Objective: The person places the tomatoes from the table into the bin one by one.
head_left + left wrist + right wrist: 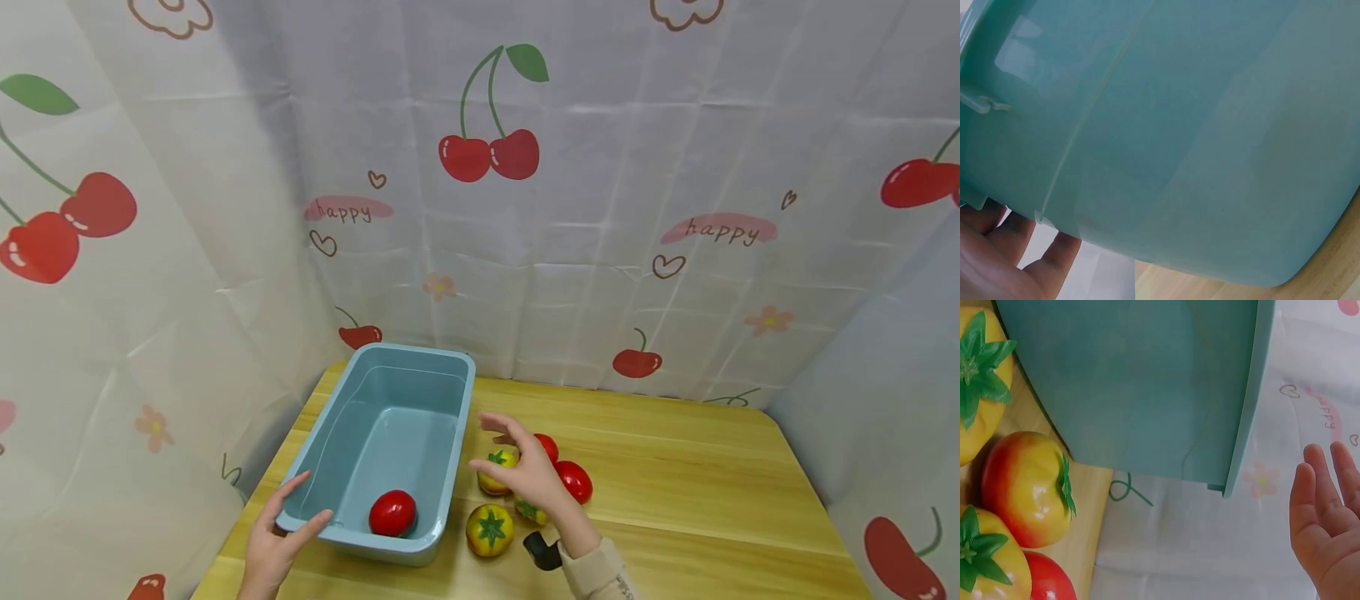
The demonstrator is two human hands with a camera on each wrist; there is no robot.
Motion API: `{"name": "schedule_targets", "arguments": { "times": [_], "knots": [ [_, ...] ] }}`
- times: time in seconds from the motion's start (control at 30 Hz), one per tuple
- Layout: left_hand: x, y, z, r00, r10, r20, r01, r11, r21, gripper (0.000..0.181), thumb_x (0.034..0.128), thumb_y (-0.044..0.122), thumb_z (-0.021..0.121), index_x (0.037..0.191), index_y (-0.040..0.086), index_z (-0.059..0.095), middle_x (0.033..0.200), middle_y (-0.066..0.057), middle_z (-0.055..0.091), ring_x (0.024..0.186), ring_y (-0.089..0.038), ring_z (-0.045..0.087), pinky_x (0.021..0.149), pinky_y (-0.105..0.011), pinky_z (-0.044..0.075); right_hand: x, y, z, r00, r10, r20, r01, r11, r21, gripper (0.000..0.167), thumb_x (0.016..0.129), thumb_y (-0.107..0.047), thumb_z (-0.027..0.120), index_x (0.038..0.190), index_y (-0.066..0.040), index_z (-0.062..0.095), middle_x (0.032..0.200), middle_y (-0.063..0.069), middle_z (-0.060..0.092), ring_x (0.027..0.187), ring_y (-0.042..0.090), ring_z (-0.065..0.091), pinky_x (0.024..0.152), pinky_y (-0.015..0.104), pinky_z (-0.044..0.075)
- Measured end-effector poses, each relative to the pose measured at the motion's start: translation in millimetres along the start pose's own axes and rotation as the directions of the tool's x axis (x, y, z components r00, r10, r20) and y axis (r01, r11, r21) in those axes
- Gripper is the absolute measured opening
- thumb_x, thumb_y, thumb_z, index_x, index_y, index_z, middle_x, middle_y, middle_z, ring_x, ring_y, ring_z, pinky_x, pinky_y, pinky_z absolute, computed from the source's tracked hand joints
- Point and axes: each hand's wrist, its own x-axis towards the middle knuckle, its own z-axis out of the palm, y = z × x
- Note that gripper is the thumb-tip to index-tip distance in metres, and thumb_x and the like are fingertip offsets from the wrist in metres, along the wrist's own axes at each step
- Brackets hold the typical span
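Note:
My left hand (273, 542) is at the near left corner of a blue-grey plastic bin (467, 400), its fingers and thumb hooked over the rim. In the left wrist view, the bin's wall hides those fingertips. A glossy red tomato (392, 512) lies inside the bin at its near end. To the right of the bin, my right hand (528, 475) hovers with fingers spread and nothing in them. Beneath and around it are yellow tomatoes with green star-shaped leaves, one nearest me (490, 530) and another (1027, 489) by the bin, plus red ones (574, 482).
A wooden table (690, 467) carries the bin on its left and the tomatoes near its middle. White curtains (570, 275) with printed cherries stand behind and at both sides. A small black device (542, 550) sits at my right wrist.

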Motion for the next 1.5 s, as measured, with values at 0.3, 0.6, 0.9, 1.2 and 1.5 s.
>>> {"name": "schedule_targets", "arguments": {
  "times": [0.3, 0.6, 0.9, 1.2, 1.5],
  "knots": [
    [-0.9, 1.1, 0.3, 1.000, 0.008, -0.005, -0.008, 1.000, -0.007, 0.071, 0.0780, 0.016, 0.078, 0.138, 0.009, 0.042, 0.149, -0.018, 0.022, 0.130, -0.038, 0.026, 0.073, -0.002, 0.035, -3.2, 11, -12, 0.999, -0.015, -0.048, 0.014, 1.000, -0.003, 0.061, 0.079, -0.022, 0.077, 0.133, -0.014, 0.050, 0.132, 0.000, 0.052, 0.119, 0.020, 0.049, 0.096, 0.038, 0.042],
    [-0.4, 1.4, -0.8, 1.000, -0.017, 0.006, 0.017, 1.000, -0.004, 0.073, 0.0782, 0.019, 0.078, 0.140, 0.010, 0.040, 0.151, -0.018, 0.019, 0.131, -0.038, 0.024, 0.072, -0.001, 0.035, -8.0, 18, -24, 0.993, 0.074, -0.089, -0.073, 0.997, 0.018, 0.060, 0.079, -0.027, 0.077, 0.132, -0.019, 0.050, 0.133, -0.001, 0.051, 0.121, 0.020, 0.047, 0.097, 0.033, 0.041],
    [0.3, -0.1, -1.2, 1.000, -0.014, 0.011, 0.014, 1.000, -0.003, 0.073, 0.0783, 0.019, 0.078, 0.140, 0.010, 0.040, 0.151, -0.018, 0.018, 0.131, -0.039, 0.024, 0.072, -0.002, 0.035, -12.0, 17, -35, 0.991, 0.060, -0.121, -0.058, 0.998, 0.022, 0.061, 0.081, -0.015, 0.075, 0.134, -0.008, 0.047, 0.134, 0.010, 0.050, 0.122, 0.026, 0.046, 0.096, 0.036, 0.042],
    [-0.7, -0.1, -1.5, 1.000, -0.006, 0.009, 0.006, 1.000, -0.007, 0.072, 0.0785, 0.017, 0.078, 0.140, 0.010, 0.040, 0.151, -0.018, 0.018, 0.130, -0.040, 0.025, 0.072, -0.002, 0.036, -19.8, -4, -46, 0.986, 0.026, -0.163, -0.029, 1.000, -0.012, 0.057, 0.081, -0.002, 0.072, 0.131, 0.004, 0.046, 0.129, 0.019, 0.051, 0.117, 0.037, 0.047, 0.095, 0.058, 0.035],
    [-0.9, 0.1, -1.3, 1.000, -0.009, 0.013, 0.009, 1.000, -0.003, 0.073, 0.0785, 0.019, 0.078, 0.140, 0.010, 0.040, 0.151, -0.018, 0.018, 0.131, -0.040, 0.024, 0.072, -0.002, 0.035, -23.7, 36, -56, 0.973, -0.019, -0.232, 0.015, 1.000, -0.017, 0.057, 0.080, -0.003, 0.073, 0.131, -0.002, 0.049, 0.128, 0.014, 0.054, 0.115, 0.033, 0.050, 0.093, 0.048, 0.041]
  ]
}}
